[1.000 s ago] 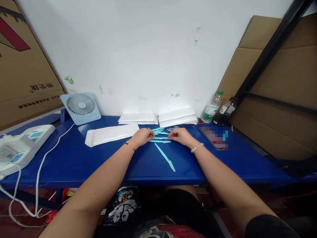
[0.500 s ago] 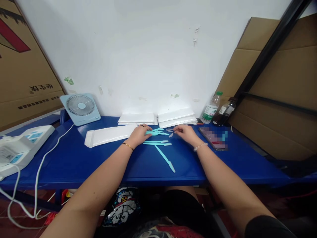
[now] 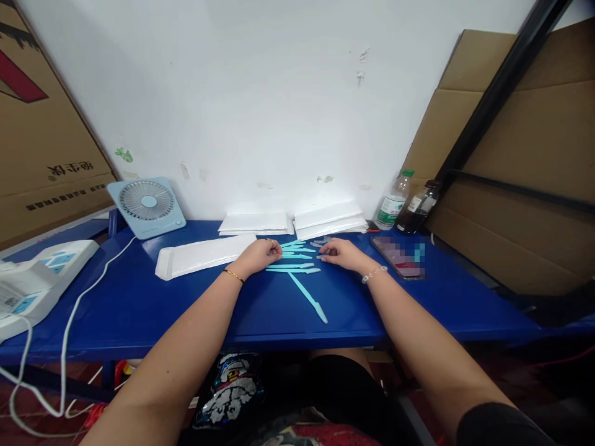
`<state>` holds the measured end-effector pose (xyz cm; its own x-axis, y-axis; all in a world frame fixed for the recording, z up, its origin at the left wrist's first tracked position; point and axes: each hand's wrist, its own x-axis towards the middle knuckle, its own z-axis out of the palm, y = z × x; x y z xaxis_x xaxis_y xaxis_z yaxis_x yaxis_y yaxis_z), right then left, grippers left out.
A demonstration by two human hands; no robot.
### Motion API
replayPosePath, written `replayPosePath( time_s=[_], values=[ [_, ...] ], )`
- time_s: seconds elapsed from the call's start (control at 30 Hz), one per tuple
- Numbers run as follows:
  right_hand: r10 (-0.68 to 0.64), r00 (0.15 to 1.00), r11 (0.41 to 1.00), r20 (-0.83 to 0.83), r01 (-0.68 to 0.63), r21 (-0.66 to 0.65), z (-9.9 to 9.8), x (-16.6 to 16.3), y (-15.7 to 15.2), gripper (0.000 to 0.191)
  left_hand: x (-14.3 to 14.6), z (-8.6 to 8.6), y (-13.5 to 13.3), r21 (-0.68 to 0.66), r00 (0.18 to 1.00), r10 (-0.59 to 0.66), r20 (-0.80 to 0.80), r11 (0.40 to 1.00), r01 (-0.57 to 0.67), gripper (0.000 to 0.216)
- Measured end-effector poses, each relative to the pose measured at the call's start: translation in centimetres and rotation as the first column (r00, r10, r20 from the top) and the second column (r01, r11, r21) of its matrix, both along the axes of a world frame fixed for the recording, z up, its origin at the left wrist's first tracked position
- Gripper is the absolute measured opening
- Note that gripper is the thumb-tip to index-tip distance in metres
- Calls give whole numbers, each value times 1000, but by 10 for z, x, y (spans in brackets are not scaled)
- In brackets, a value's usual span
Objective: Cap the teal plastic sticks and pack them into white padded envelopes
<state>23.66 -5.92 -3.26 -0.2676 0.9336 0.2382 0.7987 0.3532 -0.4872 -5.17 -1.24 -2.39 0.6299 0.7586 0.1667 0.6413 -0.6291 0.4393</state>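
Observation:
Several turquoise eyebrow razors [image 3: 297, 246] lie in a loose bunch between my hands, with a few more in front of it. One eyebrow razor [image 3: 309, 298] lies slantwise nearest the table's front edge. My left hand [image 3: 260, 255] is closed at the left end of the bunch, its fingers pinched on the handle of a razor that points right. Small clear blade caps [image 3: 325, 241] are scattered right of the razors. My right hand [image 3: 343, 253] is pinched at the fingertips on one such cap, close to the razor's tip but apart from it.
A long white padded envelope [image 3: 199, 257] lies left, and stacked white envelopes [image 3: 253, 223] stand along the wall. A blue fan [image 3: 149, 204] and power strip [image 3: 51, 266] with cables are left. Bottles [image 3: 393, 201] and a phone [image 3: 397, 257] are right, all on the blue table [image 3: 195, 316].
My left hand has drawn slightly left, its fingers now closed on a razor's handle. My right hand has shifted slightly left, with its fingertips at a clear cap. The view has tilted a little.

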Motion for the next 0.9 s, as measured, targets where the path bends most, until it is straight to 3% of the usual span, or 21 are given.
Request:
replayPosePath(
  time_s=[0.17,0.67,0.9],
  values=[
    [3,999,997,-36,-6,-73,4,-3,-3,9,1,0,-3,-79,1000,-9,-3,997,8,25],
    [65,990,997,-125,-71,-38,-4,-17,-2,11,7,-5,-1,-59,1000,-18,20,998,19,25],
    [126,975,987,-180,-143,-80,0,-29,-8,14,16,-8,-8,-107,989,-131,61,985,137,22]
  ],
)
